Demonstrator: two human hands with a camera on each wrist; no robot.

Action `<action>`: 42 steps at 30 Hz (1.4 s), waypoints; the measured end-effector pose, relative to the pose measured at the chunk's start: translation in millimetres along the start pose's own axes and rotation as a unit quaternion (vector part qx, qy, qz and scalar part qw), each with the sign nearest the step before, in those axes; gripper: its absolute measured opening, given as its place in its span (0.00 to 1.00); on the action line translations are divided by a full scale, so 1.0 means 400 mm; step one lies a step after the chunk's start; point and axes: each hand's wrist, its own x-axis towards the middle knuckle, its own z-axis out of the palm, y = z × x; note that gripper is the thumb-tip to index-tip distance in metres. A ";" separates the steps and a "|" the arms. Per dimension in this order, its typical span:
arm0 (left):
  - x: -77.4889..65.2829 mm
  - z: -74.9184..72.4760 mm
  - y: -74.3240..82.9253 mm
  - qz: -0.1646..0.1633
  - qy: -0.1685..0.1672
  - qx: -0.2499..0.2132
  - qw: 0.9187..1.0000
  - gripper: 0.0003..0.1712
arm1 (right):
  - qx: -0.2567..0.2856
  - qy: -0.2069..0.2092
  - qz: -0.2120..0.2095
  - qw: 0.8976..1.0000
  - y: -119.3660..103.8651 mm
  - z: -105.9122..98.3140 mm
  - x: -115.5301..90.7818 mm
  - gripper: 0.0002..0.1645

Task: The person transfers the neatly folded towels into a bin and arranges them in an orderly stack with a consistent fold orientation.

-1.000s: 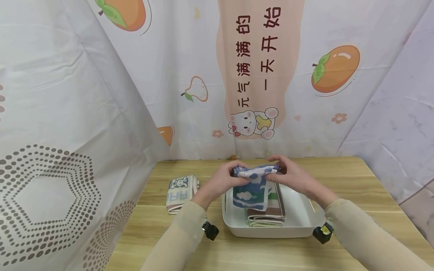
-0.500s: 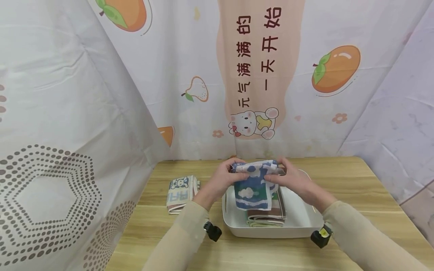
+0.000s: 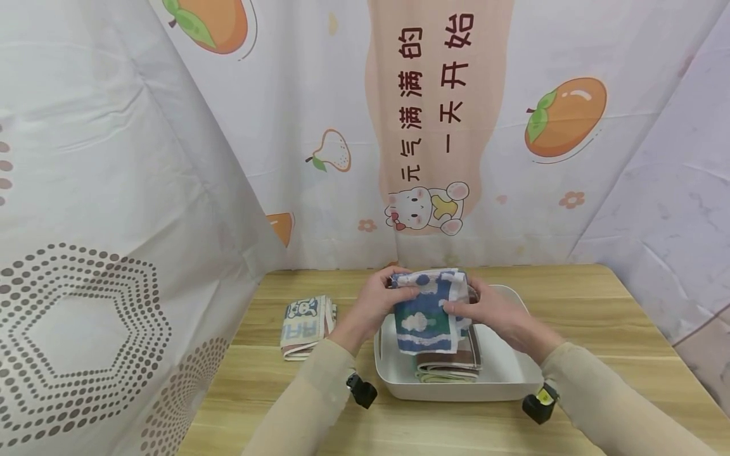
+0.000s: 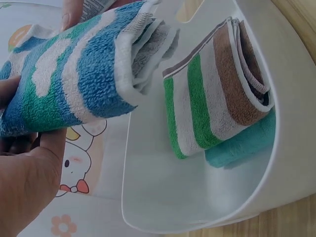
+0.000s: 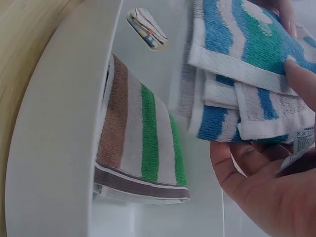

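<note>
Both hands hold a folded blue, green and white towel (image 3: 422, 320) up over a white plastic basket (image 3: 456, 391). My left hand (image 3: 381, 297) grips its left side, thumb in front and fingers behind. On the right side, my right hand (image 3: 495, 310) pinches the edge, where the right wrist view shows several stacked layers and white hems (image 5: 237, 74). Inside the basket lies a folded towel (image 4: 207, 94) with brown, green and pale stripes. Under that one, a teal folded cloth (image 4: 242, 143) sticks out in the left wrist view.
Left of the basket, another folded towel (image 3: 302, 326) with a blue cartoon figure lies on the wooden table (image 3: 274, 405). A printed curtain (image 3: 319, 209) hangs behind the table's far edge. The basket has a slot handle at its side.
The held towel, bunched at its top a second ago, now hangs flatter with its pattern facing the head camera. My right hand has shifted slightly down along its edge.
</note>
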 end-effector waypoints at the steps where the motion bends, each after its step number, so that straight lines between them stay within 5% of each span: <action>1: 0.001 0.001 -0.002 -0.003 0.003 -0.003 1.000 0.22 | 0.004 -0.004 0.000 1.000 0.002 0.002 0.001 0.51; 17: 0.012 0.005 -0.016 -0.043 0.022 -0.037 0.998 0.29 | 0.098 -0.024 -0.024 0.995 0.018 0.001 -0.001 0.37; 25: 0.005 0.011 -0.022 -0.065 0.014 -0.030 0.997 0.32 | 0.168 -0.039 -0.042 0.984 0.029 -0.005 -0.003 0.34; 32: 0.000 0.010 -0.045 -0.097 -0.034 -0.006 0.995 0.27 | 0.190 -0.029 -0.023 0.981 0.032 -0.018 -0.005 0.36; 42: 0.015 0.013 -0.072 -0.096 -0.025 0.027 0.995 0.24 | 0.203 -0.015 0.016 0.979 0.044 -0.026 -0.002 0.38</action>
